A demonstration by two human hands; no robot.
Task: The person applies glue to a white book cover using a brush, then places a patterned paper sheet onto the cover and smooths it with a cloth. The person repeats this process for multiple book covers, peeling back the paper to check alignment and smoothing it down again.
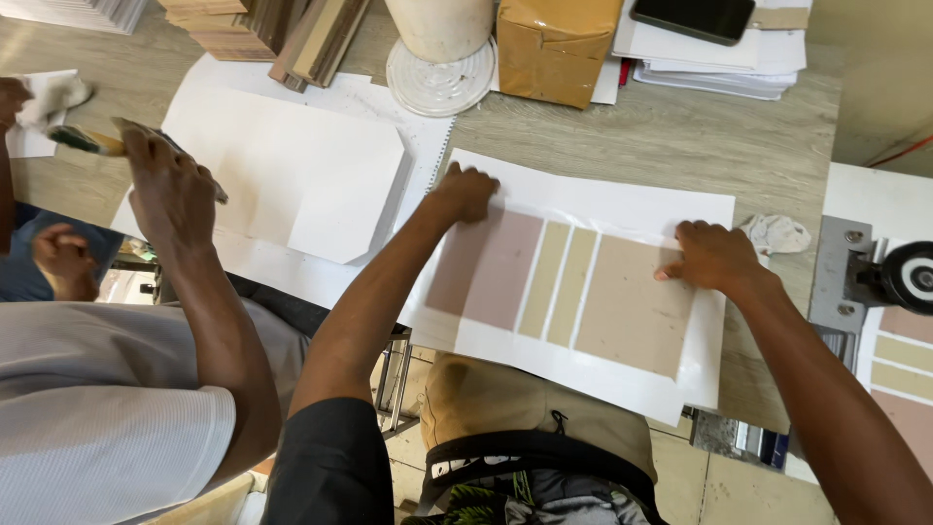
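Cardboard pieces (pixel 564 282), 4 in all, already lie side by side on a white sheet (pixel 583 194) on the table (pixel 680 136); pressing them flat looks like what remains. Left hand (pixel 465 192) is clenched on the pink piece, right hand (pixel 714 255) presses fingertips down, holding nothing. Glue underneath cannot be made out, and a co-worker's hand (pixel 170 190) grips a brush (pixel 87 141).

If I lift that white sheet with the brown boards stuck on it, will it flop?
Probably only at the margins: the white sheet looks thin, while the brown boards look stiff and flat. It likely slides easily; both the left hand and right hand press it down.
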